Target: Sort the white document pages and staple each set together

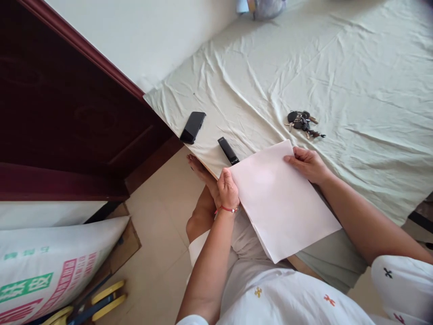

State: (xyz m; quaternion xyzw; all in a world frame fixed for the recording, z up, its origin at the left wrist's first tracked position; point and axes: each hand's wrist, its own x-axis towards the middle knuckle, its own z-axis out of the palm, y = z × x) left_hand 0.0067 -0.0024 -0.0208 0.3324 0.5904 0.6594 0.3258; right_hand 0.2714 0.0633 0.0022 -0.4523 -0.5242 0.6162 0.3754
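A stack of white paper (284, 198) lies over my lap, tilted, with its far edge near the border of the sheet-covered surface. My left hand (228, 187), with a red bracelet at the wrist, is closed on the stack's left far corner. At the right far corner, my right hand (308, 164) grips the paper between thumb and fingers. Just beyond the stack lies a slim black device (228, 150), its near end close to the paper's edge. Several sheets show along the stack's left side.
On the pale green sheet (257, 99) rest a black phone (193, 127) near the left edge and a bunch of keys (302, 123). A dark red door (67, 90) stands at left. Below it are a white printed sack (57, 266) and a yellow-wheeled thing (108, 300).
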